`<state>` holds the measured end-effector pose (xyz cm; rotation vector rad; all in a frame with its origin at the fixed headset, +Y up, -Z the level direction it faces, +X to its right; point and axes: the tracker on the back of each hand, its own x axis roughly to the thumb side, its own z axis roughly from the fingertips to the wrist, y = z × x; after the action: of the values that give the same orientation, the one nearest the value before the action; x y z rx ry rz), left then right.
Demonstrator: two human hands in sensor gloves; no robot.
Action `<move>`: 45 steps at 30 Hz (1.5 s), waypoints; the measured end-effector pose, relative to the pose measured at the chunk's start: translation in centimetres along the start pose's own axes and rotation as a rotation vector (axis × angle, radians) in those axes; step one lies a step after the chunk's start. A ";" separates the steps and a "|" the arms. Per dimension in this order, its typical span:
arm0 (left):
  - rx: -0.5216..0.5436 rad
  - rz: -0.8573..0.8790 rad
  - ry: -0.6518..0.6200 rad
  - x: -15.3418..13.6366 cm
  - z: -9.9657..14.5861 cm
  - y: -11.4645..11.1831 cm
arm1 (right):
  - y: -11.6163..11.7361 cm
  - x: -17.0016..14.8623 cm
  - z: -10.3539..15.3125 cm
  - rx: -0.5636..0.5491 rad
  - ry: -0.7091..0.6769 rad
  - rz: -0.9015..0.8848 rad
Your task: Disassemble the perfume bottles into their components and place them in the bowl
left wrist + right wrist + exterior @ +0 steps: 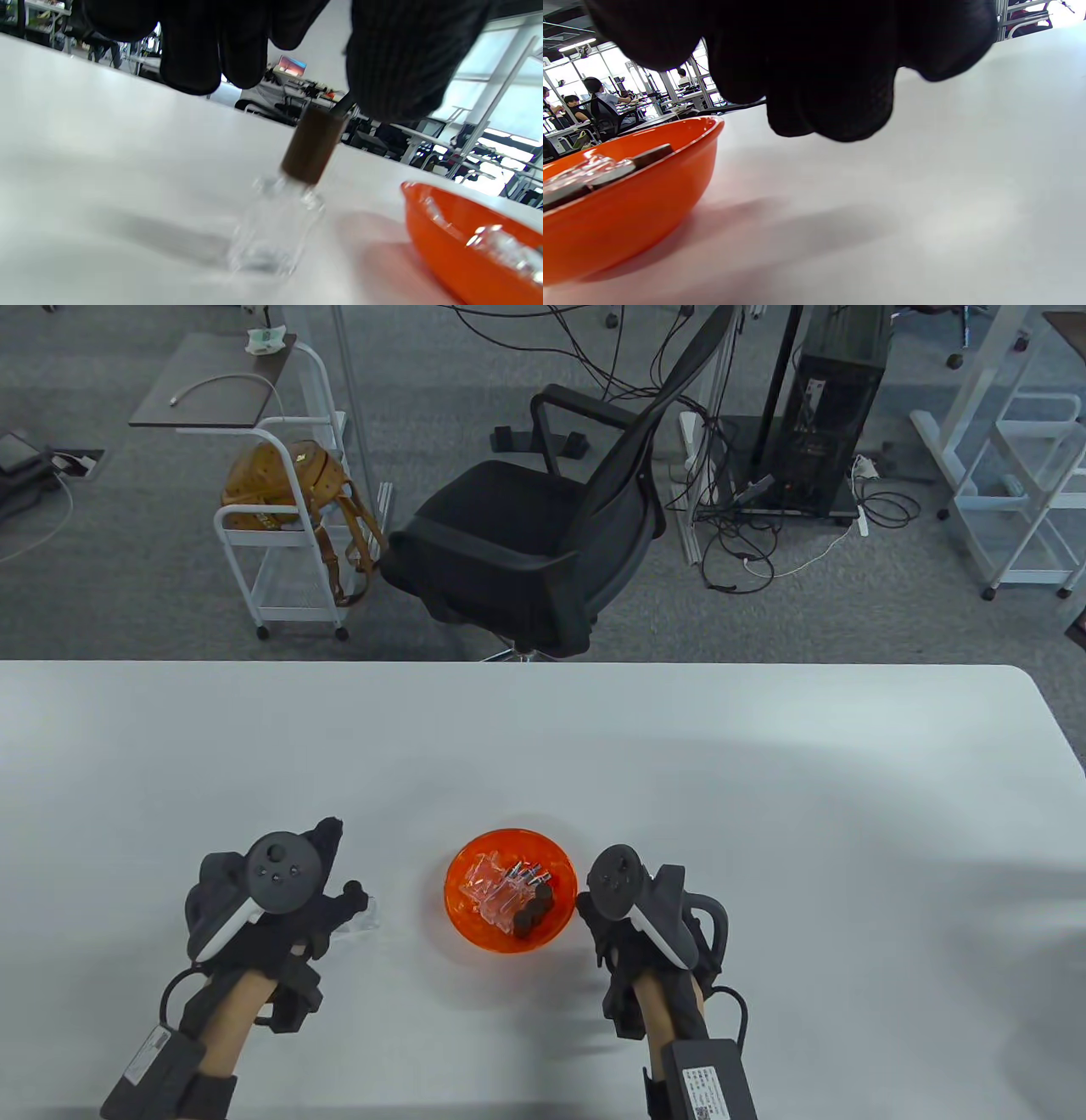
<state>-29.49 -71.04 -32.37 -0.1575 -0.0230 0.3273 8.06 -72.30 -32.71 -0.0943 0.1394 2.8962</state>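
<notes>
A clear glass perfume bottle (271, 228) with a dark brown cap (312, 146) stands tilted and blurred on the white table, left of the orange bowl (450, 891). My left hand (339, 861) hovers over it. The thumb (394, 63) touches the cap's top, while the other fingers (191, 51) hang apart from the bottle. In the table view the bottle (363, 914) peeks out under the thumb. The bowl (445, 254) holds clear bottles, silver sprayers and dark caps. My right hand (594, 903) hangs just right of the bowl (628, 212), fingers (831, 84) loosely curled, holding nothing.
The white table (594, 746) stretches far beyond both hands, with its rounded corner at the far right. Behind it stand a black office chair (543, 534) and a white cart (280, 517) on the floor.
</notes>
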 end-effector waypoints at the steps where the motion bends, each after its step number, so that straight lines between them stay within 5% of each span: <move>1: -0.039 0.016 0.013 -0.5 -0.3 -0.5 | 0.0 0.0 0.0 0.002 -0.002 0.002; 6: -0.170 0.086 0.007 -2.5 -1.7 -4.0 | 0.0 0.0 0.1 0.008 -0.003 0.005; 19: -0.012 0.041 -0.054 -1.8 -1.7 -4.5 | 0.1 0.4 0.2 0.015 -0.018 -0.009; 28: 0.127 0.104 -0.266 3.4 1.1 -1.6 | -1.5 3.2 1.7 -0.089 -0.127 -0.085; 32: 0.121 0.017 -0.320 5.5 2.1 -2.4 | -2.5 5.8 3.3 -0.145 -0.250 -0.176; 37: 0.106 -0.051 -0.350 6.6 2.4 -3.3 | -1.9 8.9 4.9 -0.086 -0.393 -0.273; 45: 0.069 -0.086 -0.400 7.7 2.7 -4.1 | 0.0 10.9 5.3 -0.145 -0.409 -0.205</move>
<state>-21.01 -72.01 -29.03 -0.0208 -0.4127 0.2692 -2.82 -69.14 -28.23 0.4300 -0.1451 2.6503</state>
